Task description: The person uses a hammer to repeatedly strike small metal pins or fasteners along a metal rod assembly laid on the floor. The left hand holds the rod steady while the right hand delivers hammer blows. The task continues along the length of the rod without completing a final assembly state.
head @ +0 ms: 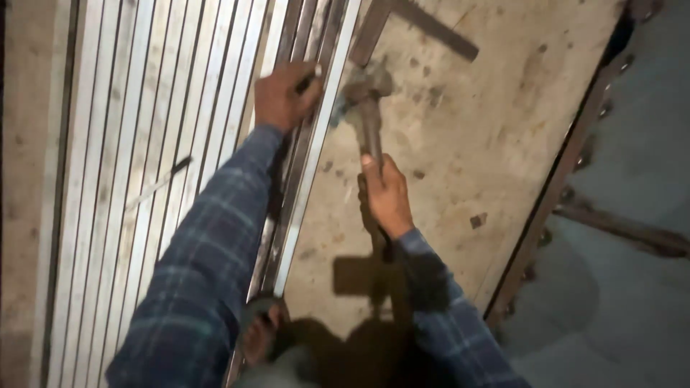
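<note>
two hands: left hand [286,95] on metal strips [144,144], right hand [387,195] around hammer [366,108]

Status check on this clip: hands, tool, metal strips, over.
Left hand pressing down on metal strips. Right hand shut on hammer, head beside strip edge. Flat bar lying on board behind, apart.

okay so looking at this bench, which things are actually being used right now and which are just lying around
In use:
- hammer, gripped by the right hand, head down beside the rails
- metal rails, pressed by the left hand, which also pinches a small dark tool, too blurred to name

Lying about:
- flat metal square at the top of the board
- thin rod across the stacked strips
- small dark scrap on the board
</note>
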